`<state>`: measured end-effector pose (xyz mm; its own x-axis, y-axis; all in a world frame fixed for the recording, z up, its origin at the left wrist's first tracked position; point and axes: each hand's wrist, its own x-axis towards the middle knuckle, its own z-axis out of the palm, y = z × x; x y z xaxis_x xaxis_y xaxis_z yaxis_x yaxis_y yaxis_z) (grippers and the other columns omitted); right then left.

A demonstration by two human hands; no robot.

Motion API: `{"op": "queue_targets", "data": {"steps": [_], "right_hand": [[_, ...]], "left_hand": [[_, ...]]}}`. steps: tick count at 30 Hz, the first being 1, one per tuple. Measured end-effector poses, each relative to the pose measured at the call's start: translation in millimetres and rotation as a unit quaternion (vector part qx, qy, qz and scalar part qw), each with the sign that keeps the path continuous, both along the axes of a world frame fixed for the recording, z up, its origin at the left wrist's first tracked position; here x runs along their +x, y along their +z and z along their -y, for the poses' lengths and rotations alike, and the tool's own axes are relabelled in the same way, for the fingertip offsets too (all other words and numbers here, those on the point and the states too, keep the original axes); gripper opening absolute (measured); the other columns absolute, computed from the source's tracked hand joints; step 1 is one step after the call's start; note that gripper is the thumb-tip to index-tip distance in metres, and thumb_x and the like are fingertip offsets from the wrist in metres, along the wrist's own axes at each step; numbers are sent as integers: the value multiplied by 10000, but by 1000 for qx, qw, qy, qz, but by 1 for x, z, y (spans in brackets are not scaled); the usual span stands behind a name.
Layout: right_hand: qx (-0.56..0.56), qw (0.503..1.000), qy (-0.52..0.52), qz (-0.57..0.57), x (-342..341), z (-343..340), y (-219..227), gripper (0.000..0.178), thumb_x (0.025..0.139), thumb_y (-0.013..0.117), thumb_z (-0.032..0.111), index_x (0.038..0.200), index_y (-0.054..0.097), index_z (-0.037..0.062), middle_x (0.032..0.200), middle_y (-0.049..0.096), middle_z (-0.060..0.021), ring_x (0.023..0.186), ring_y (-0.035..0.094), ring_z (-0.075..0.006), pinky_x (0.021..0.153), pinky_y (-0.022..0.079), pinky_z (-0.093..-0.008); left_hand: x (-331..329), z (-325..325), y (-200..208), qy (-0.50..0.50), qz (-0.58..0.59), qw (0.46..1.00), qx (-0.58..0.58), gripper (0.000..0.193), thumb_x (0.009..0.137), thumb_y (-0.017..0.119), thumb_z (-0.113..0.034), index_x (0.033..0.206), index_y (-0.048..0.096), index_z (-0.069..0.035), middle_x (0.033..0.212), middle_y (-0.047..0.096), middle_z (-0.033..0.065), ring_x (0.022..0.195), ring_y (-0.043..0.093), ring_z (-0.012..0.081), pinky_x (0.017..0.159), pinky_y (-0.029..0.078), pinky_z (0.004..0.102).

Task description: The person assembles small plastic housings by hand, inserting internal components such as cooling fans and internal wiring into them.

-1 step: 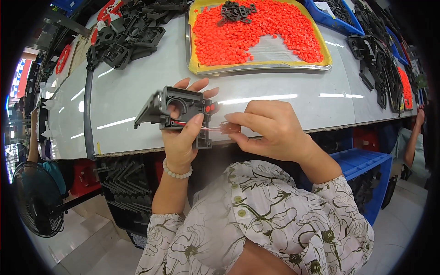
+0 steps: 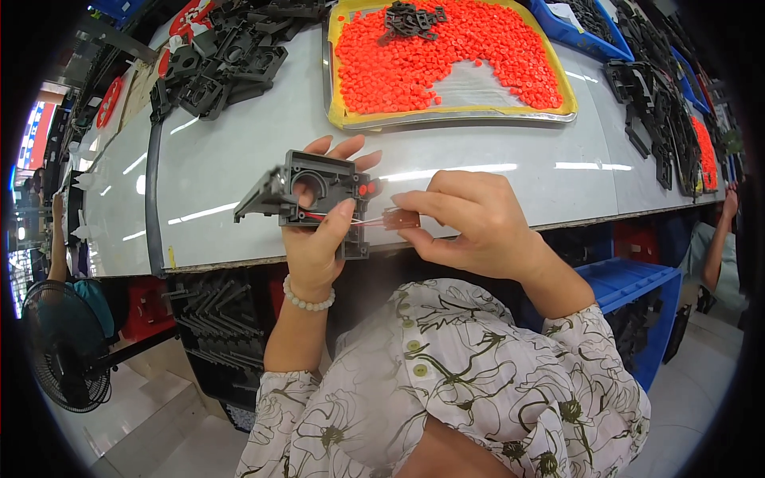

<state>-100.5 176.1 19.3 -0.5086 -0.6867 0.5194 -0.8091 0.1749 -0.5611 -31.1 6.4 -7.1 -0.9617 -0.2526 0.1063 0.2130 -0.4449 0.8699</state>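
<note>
My left hand (image 2: 316, 259) is closed around a dark grey plastic housing (image 2: 325, 179) with a round opening and a flap sticking out at its left. Two small red pieces sit at the housing's right side. The left thumb presses on thin red and white wires (image 2: 368, 223) that run out of the housing to the right. Between the thumb and fingers of my right hand (image 2: 474, 223) is a small reddish-brown circuit board (image 2: 402, 221), joined to those wires. Both hands are above the table's near edge, with the board just right of the housing.
A yellow-edged tray (image 2: 351, 123) of small red pieces stands at the back, with dark parts on top. Dark plastic parts (image 2: 219, 72) are heaped at back left, others (image 2: 649, 119) at right. A blue crate (image 2: 637, 283) and a black fan (image 2: 68, 346) are below table level.
Almost nothing differs. My right hand has shifted very slightly, while the housing and my left hand stay in place.
</note>
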Motion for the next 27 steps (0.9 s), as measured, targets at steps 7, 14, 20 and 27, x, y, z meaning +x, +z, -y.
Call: {"op": "queue_targets", "data": {"steps": [7, 14, 20, 27], "right_hand": [[-34, 999, -21, 18, -9, 10, 7, 162, 677, 697, 152, 809, 623, 94, 627, 521, -26, 520, 540, -193, 457, 426, -311], [39, 994, -69, -78, -9, 19, 14, 117, 682, 641, 137, 719, 573, 50, 620, 513, -37, 551, 560, -212, 477, 444, -330], [92, 988, -80, -96, -4, 23, 22, 112, 639, 617, 108, 675, 532, 45, 616, 503, -51, 571, 564, -209, 498, 448, -329], [119, 982, -74, -126, -3, 24, 18, 94, 632, 592, 90, 673, 528, 36, 631, 508, -53, 578, 561, -201, 493, 434, -323]], "left_hand": [[-4, -1, -2, -10, -47, 998, -33, 610, 787, 482, 3, 1350, 248, 15, 1291, 415, 227, 1208, 427, 349, 957, 416, 411], [-1, -2, -6, 7, -25, 997, -75, 568, 820, 473, -19, 1347, 265, 26, 1271, 448, 198, 1172, 467, 262, 972, 398, 376], [0, -4, -4, 26, -23, 995, -97, 529, 829, 453, 7, 1331, 290, 39, 1239, 477, 188, 1147, 486, 243, 961, 407, 369], [0, -10, -3, 59, -16, 994, -91, 500, 834, 440, 35, 1315, 306, 44, 1218, 493, 188, 1120, 510, 250, 949, 419, 357]]}}
